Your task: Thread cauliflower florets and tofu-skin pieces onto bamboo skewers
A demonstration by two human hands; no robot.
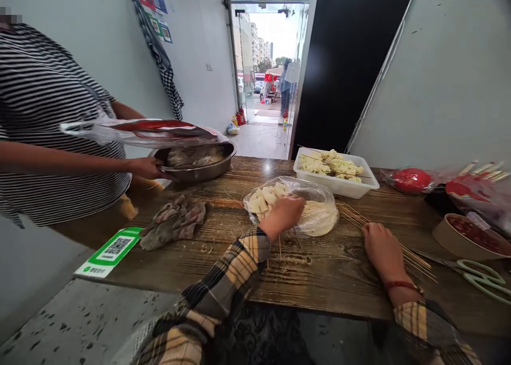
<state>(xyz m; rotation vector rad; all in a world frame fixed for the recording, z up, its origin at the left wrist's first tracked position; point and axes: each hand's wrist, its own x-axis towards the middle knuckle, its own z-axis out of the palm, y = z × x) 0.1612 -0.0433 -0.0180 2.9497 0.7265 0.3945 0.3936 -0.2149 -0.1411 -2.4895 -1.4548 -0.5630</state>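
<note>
My left hand [285, 213] reaches over a clear plastic bag [319, 188], fingers bent closed; whatever they pinch is hidden. On the left of the bag lie pale flat slices [263, 199] with thin sticks poking out toward me. Smooth, cream-coloured sheets [319, 220] fill its right side. Farther right, my right hand [383, 250] rests with curled fingers on a loose bundle of bamboo skewers [417, 263]. Its fingertips are partly hidden, and the skewers run out past both sides of the hand.
Behind the bag stands a white tub [335, 184] of skewered pale food. Scissors [475, 274] and a bowl of red food [471, 237] sit at right. At left are a rag [175, 221], a QR-code sign [109, 252] and a co-worker [59, 120] holding a metal basin [199, 172].
</note>
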